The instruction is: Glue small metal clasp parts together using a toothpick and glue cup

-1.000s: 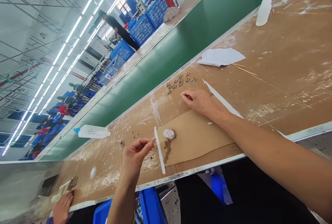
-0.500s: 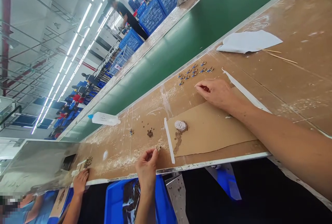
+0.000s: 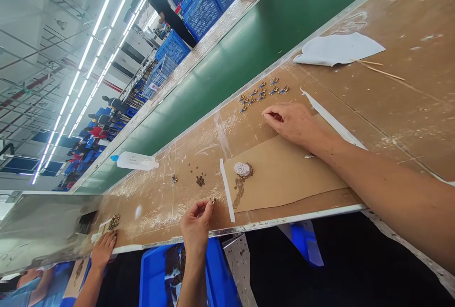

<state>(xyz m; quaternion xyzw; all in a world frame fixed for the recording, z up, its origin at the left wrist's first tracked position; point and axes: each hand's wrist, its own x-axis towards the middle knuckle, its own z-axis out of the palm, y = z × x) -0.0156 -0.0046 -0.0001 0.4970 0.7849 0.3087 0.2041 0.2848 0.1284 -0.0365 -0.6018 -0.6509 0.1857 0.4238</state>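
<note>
My left hand [image 3: 195, 224] rests low over the bench near its front edge, thumb and forefinger pinched together. Right at those fingertips lie tiny gold-coloured metal pieces [image 3: 213, 200]; whether one is between them I cannot tell. My right hand [image 3: 289, 121] is over the far part of the brown cardboard sheet [image 3: 280, 169], its fingers curled into a pinch; anything inside is too small to make out. Beyond it stand several small blue-and-gold pieces [image 3: 262, 93] in loose rows. A round pad with white paste [image 3: 243, 169] sits on the cardboard beside a wet brown stain.
Left of the cardboard are a pile of small dark rings [image 3: 200, 181], a single blue-and-gold piece [image 3: 174, 179] and a white bottle [image 3: 137, 160]. A co-worker's hand [image 3: 103, 248] touches the bench at left. White cloth [image 3: 339, 49] and thin sticks lie far right. A green conveyor belt [image 3: 241, 46] runs behind.
The whole view has shifted slightly, moving the scene a little left and up. Both my hands keep their pinched shape and nearly the same places on the bench.
</note>
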